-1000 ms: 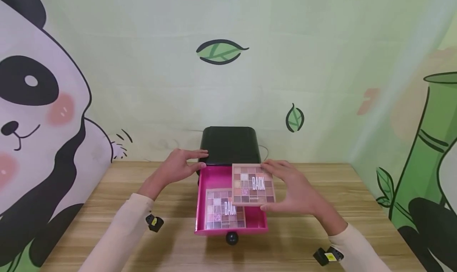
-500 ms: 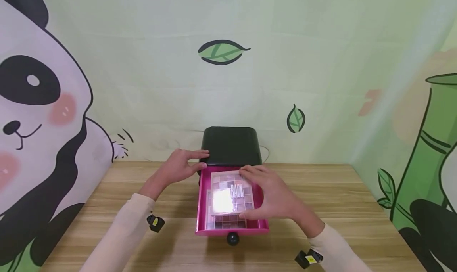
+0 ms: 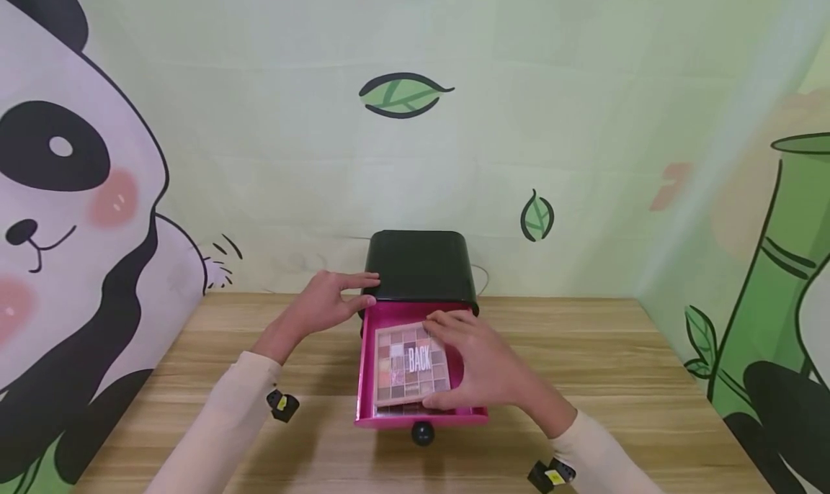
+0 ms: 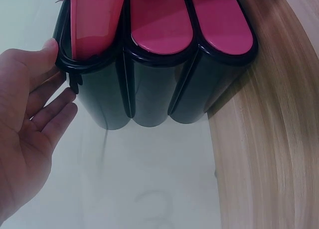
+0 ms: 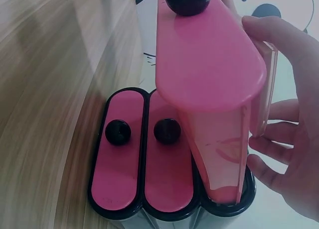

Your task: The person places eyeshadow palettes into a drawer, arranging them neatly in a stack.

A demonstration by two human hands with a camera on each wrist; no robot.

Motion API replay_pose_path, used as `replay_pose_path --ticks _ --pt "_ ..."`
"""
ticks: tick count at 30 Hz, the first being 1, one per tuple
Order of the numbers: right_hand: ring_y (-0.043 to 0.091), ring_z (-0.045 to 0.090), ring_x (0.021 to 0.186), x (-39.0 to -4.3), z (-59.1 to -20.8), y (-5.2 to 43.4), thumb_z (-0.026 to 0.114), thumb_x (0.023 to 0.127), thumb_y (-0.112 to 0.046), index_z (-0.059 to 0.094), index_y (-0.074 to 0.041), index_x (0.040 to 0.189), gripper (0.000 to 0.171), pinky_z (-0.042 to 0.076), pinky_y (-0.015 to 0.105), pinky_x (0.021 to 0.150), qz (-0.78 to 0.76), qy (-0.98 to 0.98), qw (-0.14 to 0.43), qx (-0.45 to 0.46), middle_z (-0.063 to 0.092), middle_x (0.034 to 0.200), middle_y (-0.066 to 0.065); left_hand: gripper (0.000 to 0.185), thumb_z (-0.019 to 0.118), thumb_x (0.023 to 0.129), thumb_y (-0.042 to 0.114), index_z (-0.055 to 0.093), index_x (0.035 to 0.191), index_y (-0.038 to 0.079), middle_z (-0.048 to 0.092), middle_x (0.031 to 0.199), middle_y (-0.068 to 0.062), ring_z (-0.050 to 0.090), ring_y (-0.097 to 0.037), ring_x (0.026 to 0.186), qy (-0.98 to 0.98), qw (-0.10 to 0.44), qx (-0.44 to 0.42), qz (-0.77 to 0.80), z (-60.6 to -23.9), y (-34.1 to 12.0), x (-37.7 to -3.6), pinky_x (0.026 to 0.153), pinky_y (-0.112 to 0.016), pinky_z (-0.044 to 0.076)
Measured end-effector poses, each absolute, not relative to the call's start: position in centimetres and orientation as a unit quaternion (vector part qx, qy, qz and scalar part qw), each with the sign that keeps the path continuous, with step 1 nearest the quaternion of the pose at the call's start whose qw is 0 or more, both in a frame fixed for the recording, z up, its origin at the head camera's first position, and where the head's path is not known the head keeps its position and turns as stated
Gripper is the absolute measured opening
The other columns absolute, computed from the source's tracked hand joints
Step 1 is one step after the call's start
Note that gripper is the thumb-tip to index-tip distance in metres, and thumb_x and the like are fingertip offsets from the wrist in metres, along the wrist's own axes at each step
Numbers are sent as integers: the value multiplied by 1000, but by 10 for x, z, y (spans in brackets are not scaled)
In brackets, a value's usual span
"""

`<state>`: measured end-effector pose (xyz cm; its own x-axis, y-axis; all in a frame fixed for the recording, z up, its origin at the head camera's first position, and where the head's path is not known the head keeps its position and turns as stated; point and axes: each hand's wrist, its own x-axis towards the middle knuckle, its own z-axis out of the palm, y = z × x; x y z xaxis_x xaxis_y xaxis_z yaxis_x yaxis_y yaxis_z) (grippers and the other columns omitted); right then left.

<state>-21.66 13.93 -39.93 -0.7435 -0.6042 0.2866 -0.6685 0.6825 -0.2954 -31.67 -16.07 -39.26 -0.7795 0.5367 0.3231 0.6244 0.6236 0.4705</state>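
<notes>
My right hand pinches an eyeshadow palette, thumb on its near edge and fingers on the far one. The palette has a clear lid lettered "BACK" and sits slightly turned inside the pulled-out pink drawer. Beneath it, a second palette shows only as a thin strip near the drawer's front. With extended fingers my left hand touches the left front corner of the black drawer cabinet. In the left wrist view its thumb rests at the cabinet's rim, the other fingers along the side.
Two lower pink drawers with round black knobs are pushed in. The open drawer's knob juts toward me over the wooden table. Behind the cabinet hangs a green backdrop with a panda and leaves printed on it.
My right hand has carried the palette left and down from the drawer's right side onto the other palette, covering most of it. My left hand has stayed at the cabinet corner.
</notes>
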Motion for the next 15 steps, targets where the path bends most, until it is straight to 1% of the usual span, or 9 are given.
replay_pose_path --ticks 5,8,12,15 --pt "33 43 142 -216 -401 139 80 69 -69 54 -7 148 103 38 58 111 185 -913 79 356 49 154 16 40 74 96 29 71 132 11 66 137 -8 33 -8 48 -900 74 -321 -286 -393 -161 -317 62 -29 45" --pt "34 42 143 -215 -401 140 80 69 -69 53 -8 149 104 37 58 112 186 -914 73 352 48 156 15 40 73 96 29 71 132 11 66 137 -8 31 -8 47 -902 73 -317 -284 -393 -161 -316 61 -29 45" --pt "34 39 146 -213 -401 140 80 69 -71 51 -10 151 107 35 59 114 182 -919 62 344 45 159 12 40 73 96 28 70 132 11 66 138 -8 36 -9 51 -903 71 -314 -285 -392 -160 -316 65 -30 46" --pt "33 38 146 -211 -401 142 79 69 -72 49 -11 153 107 35 59 114 177 -923 52 338 42 161 8 40 73 96 28 70 133 12 66 138 -7 38 -11 53 -905 67 -310 -285 -392 -160 -316 65 -31 46"
